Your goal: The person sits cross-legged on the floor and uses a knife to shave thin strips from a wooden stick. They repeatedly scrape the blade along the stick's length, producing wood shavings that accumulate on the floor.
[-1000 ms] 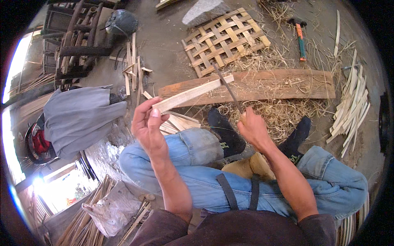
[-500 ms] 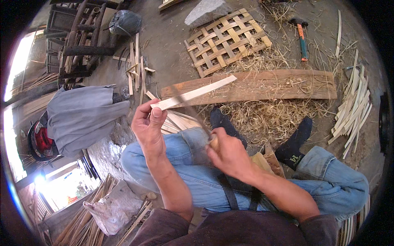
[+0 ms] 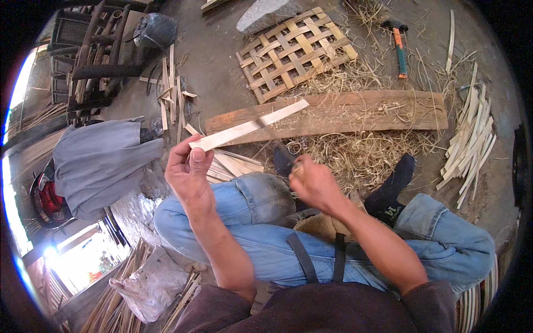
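Note:
A long pale strip of split bamboo or wood [image 3: 230,135] is pinched at its near end between the thumb and fingers of my left hand [image 3: 191,175]. It slants up to the right, above a brown plank. My right hand [image 3: 317,186] is closed round the light handle [image 3: 298,168] of a knife. The knife's dark blade [image 3: 280,144] is smeared by motion and crosses the strip beyond its middle; whether it touches the strip I cannot tell. More pale strips [image 3: 233,165] lie beneath, beside my knee.
The plank [image 3: 383,111] lies beyond my feet among curly shavings [image 3: 350,161]. A woven lattice panel [image 3: 297,53], a grey stone [image 3: 266,15] and a hammer [image 3: 400,53] lie farther off. Strips are heaped at right [image 3: 469,139]. Grey cloth [image 3: 102,166] hangs at left.
My right hand has moved away and to the right, carrying the knife farther along the strip toward its far tip. My left hand keeps its pinch. The whole view has shifted slightly.

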Tool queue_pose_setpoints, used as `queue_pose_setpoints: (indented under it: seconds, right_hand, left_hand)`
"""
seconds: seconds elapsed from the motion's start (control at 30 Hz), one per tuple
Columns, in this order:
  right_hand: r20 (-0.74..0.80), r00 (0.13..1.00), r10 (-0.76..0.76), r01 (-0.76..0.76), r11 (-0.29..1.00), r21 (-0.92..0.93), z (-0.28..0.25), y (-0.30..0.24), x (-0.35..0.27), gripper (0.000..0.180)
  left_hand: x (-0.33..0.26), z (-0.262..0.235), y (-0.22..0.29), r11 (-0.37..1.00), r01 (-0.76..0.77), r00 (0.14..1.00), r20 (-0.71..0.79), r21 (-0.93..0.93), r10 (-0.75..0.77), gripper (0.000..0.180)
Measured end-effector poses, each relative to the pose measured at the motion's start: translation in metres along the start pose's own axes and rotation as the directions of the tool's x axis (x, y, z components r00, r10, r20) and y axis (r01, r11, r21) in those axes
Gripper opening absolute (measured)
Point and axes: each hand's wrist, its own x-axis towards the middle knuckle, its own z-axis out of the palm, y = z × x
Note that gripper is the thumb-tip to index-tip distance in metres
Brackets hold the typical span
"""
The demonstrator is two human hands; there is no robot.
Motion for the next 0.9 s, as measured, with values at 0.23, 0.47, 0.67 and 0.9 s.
queue_pose_setpoints:
  seconds: [0.23, 0.47, 0.67, 0.9]
  right_hand:
    - [0.035, 0.993, 0.116, -0.114, 0.991, -0.074, -0.013, 0.005, 0.014, 0.031]
    - [-0.042, 0.994, 0.100, -0.105, 0.982, -0.154, -0.016, 0.038, 0.014, 0.030]
    - [-0.169, 0.963, 0.212, -0.239, 0.958, -0.159, -0.009, 0.097, 0.013, 0.033]
    - [-0.149, 0.978, 0.145, -0.173, 0.966, -0.194, -0.012, 0.054, 0.003, 0.035]
  left_hand:
    - [0.006, -0.007, -0.003, 1.000, 0.008, 1.000, -0.002, -0.010, -0.008, 0.047]
    - [0.005, -0.007, -0.002, 0.999, -0.021, 1.000, -0.005, -0.024, 0.021, 0.043]
    - [0.011, -0.007, -0.008, 0.999, -0.004, 1.000, 0.028, -0.049, 0.006, 0.041]
    - [0.002, -0.010, -0.006, 0.998, -0.011, 1.000, 0.000, -0.062, 0.011, 0.039]
